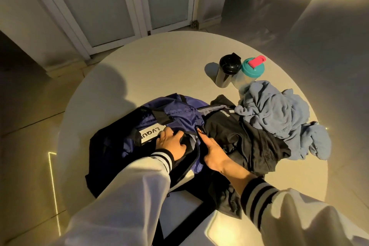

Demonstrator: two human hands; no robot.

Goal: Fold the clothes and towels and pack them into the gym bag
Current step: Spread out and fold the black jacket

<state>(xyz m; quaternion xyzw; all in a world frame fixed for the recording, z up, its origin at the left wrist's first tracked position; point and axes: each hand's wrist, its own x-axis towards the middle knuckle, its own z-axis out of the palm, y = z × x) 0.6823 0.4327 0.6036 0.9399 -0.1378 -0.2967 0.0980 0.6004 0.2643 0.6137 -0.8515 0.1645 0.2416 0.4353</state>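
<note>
A round pale table (159, 70) carries a dark blue and black gym bag (175, 114) at its near left. A crumpled black garment (249, 146) lies touching the bag's right side, and a bunched blue-grey towel (275, 110) lies further right. Beyond them stand a black-lidded bottle (227, 70) and a teal-lidded bottle (252, 68), side by side

Dim warm light, hard shadows, fisheye distortion at edges.

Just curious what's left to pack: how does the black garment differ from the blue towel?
The black garment is dark with white lettering; the blue towel is pale and plain. The black garment lies spread, right beside the gym bag; the blue towel is a bunched heap, farther from it. Both are unfolded on the table, outside the bag.
</note>
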